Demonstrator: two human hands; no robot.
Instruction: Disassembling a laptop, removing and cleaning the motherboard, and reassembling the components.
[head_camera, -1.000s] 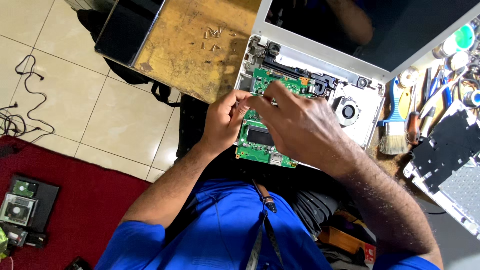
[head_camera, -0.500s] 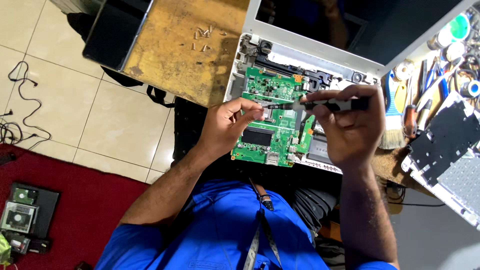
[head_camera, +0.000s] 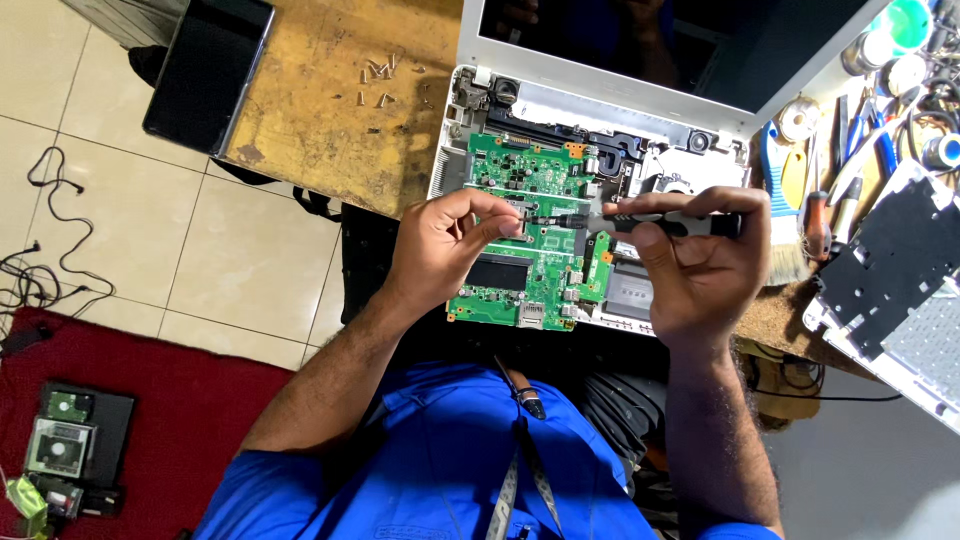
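A green motherboard lies in the opened white laptop base on the worn wooden table. My right hand is closed around a black and grey screwdriver, held level with its tip pointing left over the board. My left hand pinches the screwdriver tip between thumb and forefinger above the middle of the board; whether a screw is on the tip I cannot tell. The laptop's dark screen stands open behind.
Several loose screws lie on the table at the left. A black flat device overhangs the table's left edge. Brushes, pliers and tape rolls crowd the right side beside a removed keyboard panel. Drive parts rest on the red mat.
My right hand lifted off the board, drew back to the right and now holds the screwdriver level. My left hand moved from the board's edge to pinch the tip.
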